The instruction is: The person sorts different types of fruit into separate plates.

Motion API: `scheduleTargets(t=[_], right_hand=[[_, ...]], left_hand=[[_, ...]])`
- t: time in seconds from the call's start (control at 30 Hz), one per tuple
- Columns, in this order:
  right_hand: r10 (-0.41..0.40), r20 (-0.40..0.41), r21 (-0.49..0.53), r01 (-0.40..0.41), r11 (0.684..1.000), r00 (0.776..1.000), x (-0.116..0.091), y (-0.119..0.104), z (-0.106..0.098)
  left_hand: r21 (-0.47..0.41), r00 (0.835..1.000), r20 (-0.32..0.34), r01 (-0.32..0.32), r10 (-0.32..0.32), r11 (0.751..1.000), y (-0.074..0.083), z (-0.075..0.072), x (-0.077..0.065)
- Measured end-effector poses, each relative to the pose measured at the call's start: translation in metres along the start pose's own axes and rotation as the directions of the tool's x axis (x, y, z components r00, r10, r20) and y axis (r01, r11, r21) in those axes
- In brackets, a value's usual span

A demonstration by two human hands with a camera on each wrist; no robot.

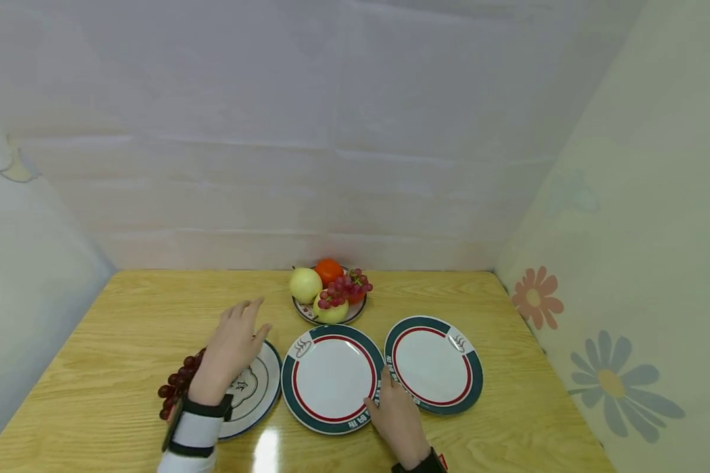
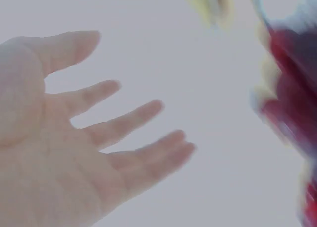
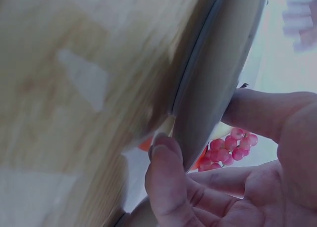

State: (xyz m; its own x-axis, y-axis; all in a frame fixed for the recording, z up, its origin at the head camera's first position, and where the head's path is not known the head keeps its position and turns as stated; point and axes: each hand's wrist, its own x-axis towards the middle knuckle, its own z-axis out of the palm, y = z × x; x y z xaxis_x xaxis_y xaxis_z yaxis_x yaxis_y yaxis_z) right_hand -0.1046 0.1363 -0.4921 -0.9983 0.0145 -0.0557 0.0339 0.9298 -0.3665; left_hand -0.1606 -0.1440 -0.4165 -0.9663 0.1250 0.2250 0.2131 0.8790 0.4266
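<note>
My left hand (image 1: 232, 345) hovers with its fingers spread, above a white plate with a blue rim (image 1: 260, 394) on the left. Its bare palm (image 2: 54, 153) shows in the left wrist view, holding nothing. Dark red grapes (image 1: 174, 387) lie at that plate's left side, partly hidden by the left wrist. My right hand (image 1: 398, 417) pinches the lower right rim of the middle plate (image 1: 334, 374), white with a green band and red ring. In the right wrist view, a fingertip (image 3: 166, 150) is at the plate's underside (image 3: 208, 78), with the thumb across the rim.
A matching green-banded plate (image 1: 432, 364) lies close on the right. Behind the middle plate, a small dish (image 1: 300, 310) bears yellow-green pears (image 1: 305, 285), orange-red fruit (image 1: 329, 271) and pinkish grapes (image 1: 346, 287). Pale walls (image 1: 331, 164) enclose the wooden table (image 1: 526, 407).
</note>
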Motion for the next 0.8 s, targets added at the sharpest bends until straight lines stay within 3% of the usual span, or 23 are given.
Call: scheduleTargets(t=[0.07, 0.13, 0.27, 0.4, 0.53, 0.63, 0.8], right_hand=[[0.006, 0.002, 0.0, -0.006, 1.0, 1.0, 0.0, 0.001, 0.0], [0.01, 0.007, 0.007, -0.01, 1.0, 1.0, 0.0, 0.001, -0.001], [0.011, 0.012, 0.031, -0.011, 0.999, 1.0, 0.0, 0.003, 0.001], [-0.001, 0.007, 0.043, 0.001, 0.999, 1.0, -0.001, 0.003, 0.006], [0.006, 0.024, 0.046, -0.007, 0.999, 1.0, -0.002, 0.001, 0.008], [0.013, 0.03, 0.045, -0.015, 0.999, 0.999, -0.001, -0.001, 0.008], [-0.003, 0.004, 0.027, 0.003, 1.0, 1.0, 0.0, -0.001, 0.008]], left_hand=[[-0.007, 0.995, -0.038, -0.089, 0.088, 0.996, 0.023, 0.011, 0.019], [0.016, 0.981, -0.065, -0.183, 0.184, 0.983, 0.043, 0.024, 0.04], [0.071, 0.947, -0.056, -0.311, 0.315, 0.948, 0.072, 0.055, 0.077], [0.095, 0.95, 0.036, -0.312, 0.31, 0.945, 0.083, 0.084, 0.103], [0.186, 0.964, 0.107, -0.259, 0.242, 0.948, 0.083, 0.103, 0.113], [0.24, 0.97, 0.11, -0.239, 0.218, 0.941, 0.081, 0.108, 0.116], [0.235, 0.965, 0.048, -0.263, 0.26, 0.936, 0.077, 0.109, 0.119]])
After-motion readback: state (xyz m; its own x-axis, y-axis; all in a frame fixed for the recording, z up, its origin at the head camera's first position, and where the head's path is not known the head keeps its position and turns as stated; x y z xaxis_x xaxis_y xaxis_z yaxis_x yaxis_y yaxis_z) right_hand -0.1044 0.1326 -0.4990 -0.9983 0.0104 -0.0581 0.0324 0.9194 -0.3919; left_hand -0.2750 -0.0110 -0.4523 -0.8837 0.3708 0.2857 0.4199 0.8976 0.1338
